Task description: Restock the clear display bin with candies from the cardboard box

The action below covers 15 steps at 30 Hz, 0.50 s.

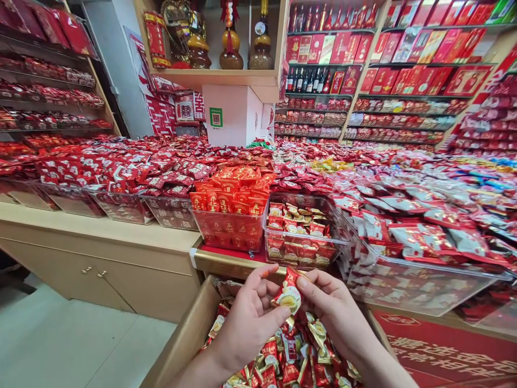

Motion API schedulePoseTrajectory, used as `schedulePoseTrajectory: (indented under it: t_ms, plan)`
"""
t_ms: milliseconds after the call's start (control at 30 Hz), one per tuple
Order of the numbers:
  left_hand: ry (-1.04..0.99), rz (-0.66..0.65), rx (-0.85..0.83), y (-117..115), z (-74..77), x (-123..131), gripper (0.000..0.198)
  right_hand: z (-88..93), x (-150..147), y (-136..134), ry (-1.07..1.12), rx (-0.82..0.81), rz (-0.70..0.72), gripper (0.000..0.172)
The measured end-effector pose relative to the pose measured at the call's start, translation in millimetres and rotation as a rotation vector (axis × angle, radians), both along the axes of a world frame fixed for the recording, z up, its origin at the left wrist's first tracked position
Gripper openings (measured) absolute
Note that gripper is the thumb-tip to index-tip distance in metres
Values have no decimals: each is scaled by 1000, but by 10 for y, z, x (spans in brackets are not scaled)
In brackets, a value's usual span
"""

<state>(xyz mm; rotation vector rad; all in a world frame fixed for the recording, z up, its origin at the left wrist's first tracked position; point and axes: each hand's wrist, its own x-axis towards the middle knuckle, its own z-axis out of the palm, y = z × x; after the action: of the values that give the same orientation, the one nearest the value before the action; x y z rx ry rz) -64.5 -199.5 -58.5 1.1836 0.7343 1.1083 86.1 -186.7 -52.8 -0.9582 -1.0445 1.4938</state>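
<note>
Between my two hands is a wrapped durian candy [289, 293] in a red, gold and white wrapper with a durian picture. My left hand [252, 318] pinches its lower left end with the thumb. The fingers and thumb of my right hand [329, 296] grip its upper right side. Right below, a cardboard box [189, 318] holds many loose candies [291, 372] in the same wrapper. Just beyond my hands stands a clear plastic bin [301, 237], partly filled with matching candies.
To its left, another clear bin is heaped with red-orange packets [232, 196]. A large bin of red and white packets [428, 237] stands at right. Low cabinets [92, 264] line the left, above a tiled floor [100, 345]. Shelves of boxes and bottles [331, 48] rise behind.
</note>
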Motion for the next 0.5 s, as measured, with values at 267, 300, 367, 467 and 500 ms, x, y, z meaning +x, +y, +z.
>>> schedulePoseTrajectory:
  t_ms: [267,300,367,467,500]
  plan:
    - [718,206,789,759,632,7,20,963,365,941,-1088,593,-539,18]
    - [888,207,867,946,728,82,20,1004,359,1127,-1233,565,-548,17]
    - [1306,105,839,1290,852,261,22,980,308,1443,-1474,451,-476,19]
    - [1455,3,759,1627,861,493,18,791,220,1711,-1675,242,-337,25]
    - [1457,-23,741,1687,834,542,19,720,207,1751,-1701,192,-309,25]
